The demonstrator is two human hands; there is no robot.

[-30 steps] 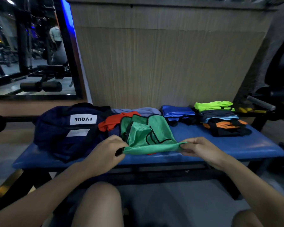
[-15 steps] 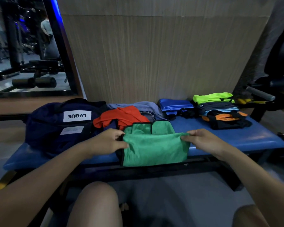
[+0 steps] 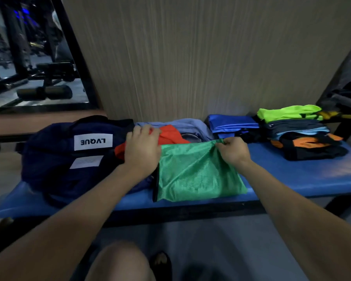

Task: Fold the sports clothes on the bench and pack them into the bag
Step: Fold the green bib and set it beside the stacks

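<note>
A folded green mesh garment (image 3: 199,171) lies flat on the blue bench (image 3: 304,175), reaching its front edge. My right hand (image 3: 233,151) pinches the garment's far right corner. My left hand (image 3: 143,151) grips its far left corner, lying partly over an orange garment (image 3: 170,136). A navy bag (image 3: 69,159) with a white "LVQUE" label sits at the left end of the bench, touching the clothes.
A grey-blue garment (image 3: 188,126) lies behind the orange one. A folded blue piece (image 3: 233,122) and a stack topped with neon yellow (image 3: 290,112) over dark and orange clothes stand at the right. A wood-panel wall rises behind; a mirror (image 3: 28,57) is at left.
Both hands carried the near edge of the green garment away from me and laid it over the far part, folding it flat. The view moved closer.
</note>
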